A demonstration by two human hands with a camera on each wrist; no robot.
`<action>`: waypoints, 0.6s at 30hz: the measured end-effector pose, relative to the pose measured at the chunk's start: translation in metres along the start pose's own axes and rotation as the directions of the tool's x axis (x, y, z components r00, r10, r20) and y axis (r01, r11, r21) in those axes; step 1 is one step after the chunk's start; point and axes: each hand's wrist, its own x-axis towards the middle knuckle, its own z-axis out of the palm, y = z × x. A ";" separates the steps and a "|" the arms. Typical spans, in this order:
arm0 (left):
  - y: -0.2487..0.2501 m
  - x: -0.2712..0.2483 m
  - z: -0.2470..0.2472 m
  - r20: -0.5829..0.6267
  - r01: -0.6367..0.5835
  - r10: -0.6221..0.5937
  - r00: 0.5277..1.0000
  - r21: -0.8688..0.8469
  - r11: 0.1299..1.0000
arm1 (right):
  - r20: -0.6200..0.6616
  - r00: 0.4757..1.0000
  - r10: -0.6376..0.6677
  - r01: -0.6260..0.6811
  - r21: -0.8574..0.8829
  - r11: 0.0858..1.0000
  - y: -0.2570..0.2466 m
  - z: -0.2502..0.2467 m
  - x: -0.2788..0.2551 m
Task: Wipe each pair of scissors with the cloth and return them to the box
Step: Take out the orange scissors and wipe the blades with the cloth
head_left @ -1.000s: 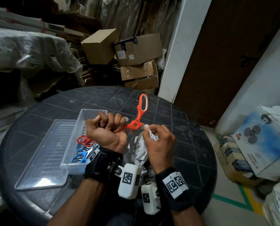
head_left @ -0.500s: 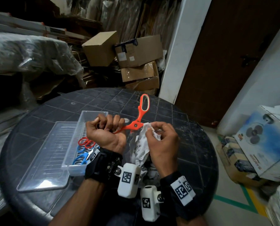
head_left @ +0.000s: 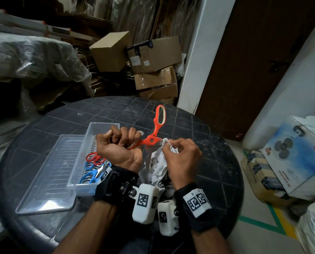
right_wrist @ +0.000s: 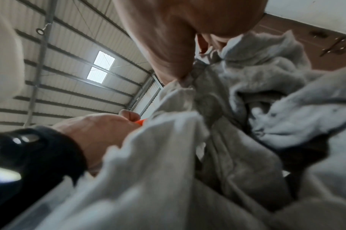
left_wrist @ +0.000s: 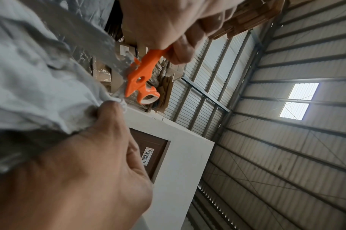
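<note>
Left hand [head_left: 119, 148]: fist clamped round one handle of the open orange plastic-handled scissors [head_left: 154, 133], held above the table.
Right hand [head_left: 180, 158]: pinches the crumpled white cloth [head_left: 157, 165].
Change: cloth pinch has climbed toward the pivot; wiping continues.
Clear plastic box [head_left: 79, 182]: holds red and blue pairs.

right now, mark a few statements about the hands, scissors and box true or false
1. The left hand grips the orange scissors. True.
2. The right hand is empty. False: it pinches the white cloth.
3. The clear box holds red and blue scissors. True.
4. The box's lid is on it. False: the lid lies beside it on the table.
</note>
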 end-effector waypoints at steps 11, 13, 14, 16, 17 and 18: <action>0.000 0.003 -0.001 0.046 -0.011 0.010 0.999 0.019 1.000 | -0.038 0.997 0.071 -0.067 0.079 0.995 0.004 -0.018 0.004; 0.001 0.005 -0.001 0.048 -0.008 0.008 0.999 0.001 1.000 | 0.002 1.000 0.009 -0.009 0.122 0.992 -0.003 -0.012 -0.001; 0.001 0.004 -0.001 0.047 -0.008 0.008 0.999 0.001 1.000 | 0.019 1.000 -0.011 0.009 0.110 0.994 -0.004 -0.009 -0.003; -0.001 0.003 -0.002 0.043 0.000 0.000 0.999 0.017 1.000 | 0.024 1.000 -0.006 0.004 0.082 0.997 -0.002 -0.002 -0.006; -0.002 0.002 -0.002 0.040 0.005 -0.006 0.999 0.020 1.000 | 0.022 1.000 0.012 -0.014 0.087 0.996 0.000 0.000 -0.006; -0.003 0.002 -0.002 0.037 0.010 -0.011 0.999 0.017 1.000 | 0.021 0.999 0.037 -0.038 0.101 0.994 0.002 0.002 -0.006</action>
